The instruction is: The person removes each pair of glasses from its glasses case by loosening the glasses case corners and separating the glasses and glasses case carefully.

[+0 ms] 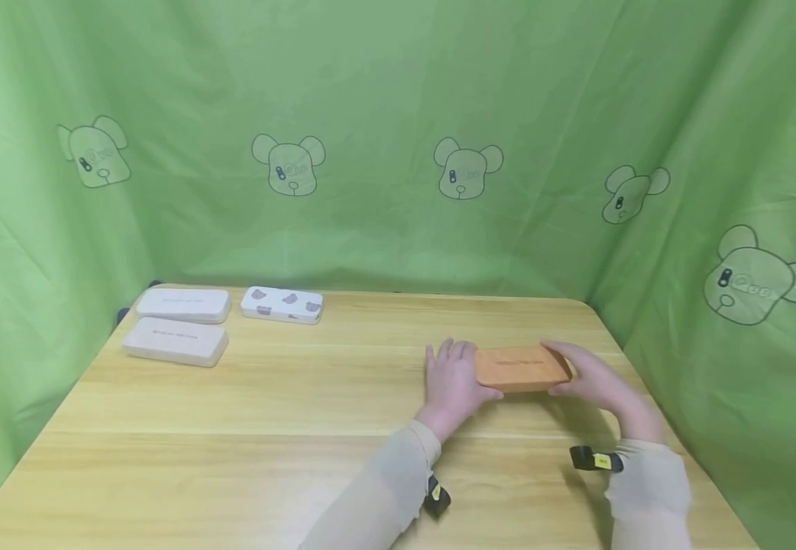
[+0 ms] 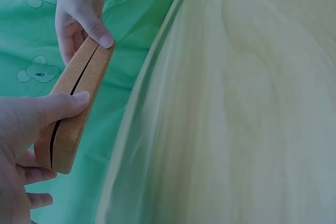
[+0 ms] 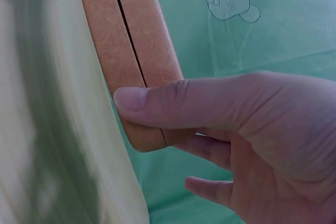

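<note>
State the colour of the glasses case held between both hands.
Orange; the glasses case shows best in the head view.

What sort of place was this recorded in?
Probably a makeshift recording booth: green printed curtains hang behind and beside a wooden table, and small black devices sit by both sleeves.

Left hand: at left end of the case, gripping; left thumb across near side, some fingers spread past the end.
Right hand: at right end of the case, gripping; right thumb on near side.
Left arm: sleeved, slanting toward the case.
Right arm: sleeved, wrist bent toward the case.
</note>
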Motion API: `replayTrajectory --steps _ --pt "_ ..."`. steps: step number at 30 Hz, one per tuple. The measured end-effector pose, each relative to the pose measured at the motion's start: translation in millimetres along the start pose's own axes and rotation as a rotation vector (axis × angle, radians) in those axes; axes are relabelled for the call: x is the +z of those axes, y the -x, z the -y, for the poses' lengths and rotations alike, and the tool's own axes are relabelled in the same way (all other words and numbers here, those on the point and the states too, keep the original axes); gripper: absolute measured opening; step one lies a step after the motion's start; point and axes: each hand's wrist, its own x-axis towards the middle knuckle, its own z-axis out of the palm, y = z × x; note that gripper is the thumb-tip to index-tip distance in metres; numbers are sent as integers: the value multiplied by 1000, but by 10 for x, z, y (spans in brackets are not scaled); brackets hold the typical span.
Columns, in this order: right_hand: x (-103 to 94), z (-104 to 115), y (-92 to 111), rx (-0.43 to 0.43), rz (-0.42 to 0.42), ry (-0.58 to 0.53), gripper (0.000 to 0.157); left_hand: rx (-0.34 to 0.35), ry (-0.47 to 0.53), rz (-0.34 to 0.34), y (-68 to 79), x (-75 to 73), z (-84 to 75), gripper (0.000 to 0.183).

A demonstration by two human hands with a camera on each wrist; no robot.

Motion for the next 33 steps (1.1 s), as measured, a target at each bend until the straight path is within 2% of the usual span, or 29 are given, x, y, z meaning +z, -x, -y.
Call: replayTrajectory --steps 8,17,33 --pt "6 -131 25 40 17 -51 82 -13 2 22 -19 88 -75 93" --pt "37 -278 45 67 37 -50 83 -15 -20 26 -42 202 -130 92" --pt "78 -440 104 123 60 -79 82 -41 -64 94 -64 342 -242 92"
